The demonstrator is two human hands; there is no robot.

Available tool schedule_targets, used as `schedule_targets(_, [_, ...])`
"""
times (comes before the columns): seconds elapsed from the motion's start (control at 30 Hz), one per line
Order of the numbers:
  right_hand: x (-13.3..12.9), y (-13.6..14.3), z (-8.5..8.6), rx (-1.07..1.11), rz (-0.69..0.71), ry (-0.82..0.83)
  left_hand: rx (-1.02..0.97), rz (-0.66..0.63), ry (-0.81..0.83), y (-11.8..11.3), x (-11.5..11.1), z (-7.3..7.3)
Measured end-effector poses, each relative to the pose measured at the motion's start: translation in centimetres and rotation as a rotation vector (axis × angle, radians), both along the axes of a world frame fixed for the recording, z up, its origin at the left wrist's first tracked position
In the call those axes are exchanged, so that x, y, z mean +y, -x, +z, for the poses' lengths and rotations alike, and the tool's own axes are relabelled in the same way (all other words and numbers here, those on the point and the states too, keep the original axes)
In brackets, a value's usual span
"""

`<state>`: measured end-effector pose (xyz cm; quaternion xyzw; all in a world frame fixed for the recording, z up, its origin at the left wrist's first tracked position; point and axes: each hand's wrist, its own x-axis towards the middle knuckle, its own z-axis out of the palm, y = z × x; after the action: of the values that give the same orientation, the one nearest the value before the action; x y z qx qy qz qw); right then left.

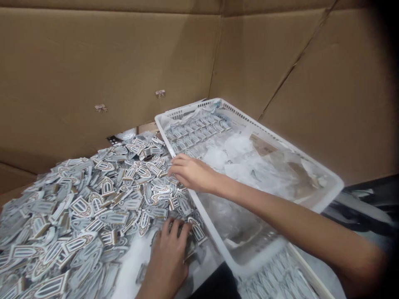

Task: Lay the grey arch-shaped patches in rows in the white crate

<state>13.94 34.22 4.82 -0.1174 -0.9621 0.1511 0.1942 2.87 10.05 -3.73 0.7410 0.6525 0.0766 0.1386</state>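
Observation:
A large heap of small arched pieces [107,187], window-shaped, some grey-backed and some with white and brown fronts, spreads over the left. My left hand [171,253] is low at the heap's near right edge. Its fingers curl down around several grey pieces, partly hidden beneath them. Reaching across the white plastic tray [208,228], my right hand [193,172] hangs over the tray's left rim at the heap's edge. Its fingers are bent close together, and whatever is between their tips is hidden. Neat rows of arched pieces [193,133] lie at the tray's far end.
Clear plastic sheeting [243,158] covers much of the tray's inside. Under its near corner, another container holds rows of pieces [274,276]. Tall cardboard walls [109,62] stand behind and to the right. White sheeting [132,257] shows beside the heap.

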Motion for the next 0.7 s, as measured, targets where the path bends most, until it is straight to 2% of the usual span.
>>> schedule_targets(0.4, [-0.1, -0.1, 0.1, 0.012, 0.010, 0.027, -0.100, 0.048, -0.053, 0.5, 0.7, -0.3])
schedule_targets(0.57, [-0.2, -0.1, 0.1, 0.003, 0.004, 0.035, -0.252, 0.099, -0.068, 0.9, 0.7, 0.7])
schedule_targets(0.7, [-0.1, -0.1, 0.0, 0.005, 0.003, 0.033, -0.477, 0.145, -0.022, 1.9, 1.1, 2.3])
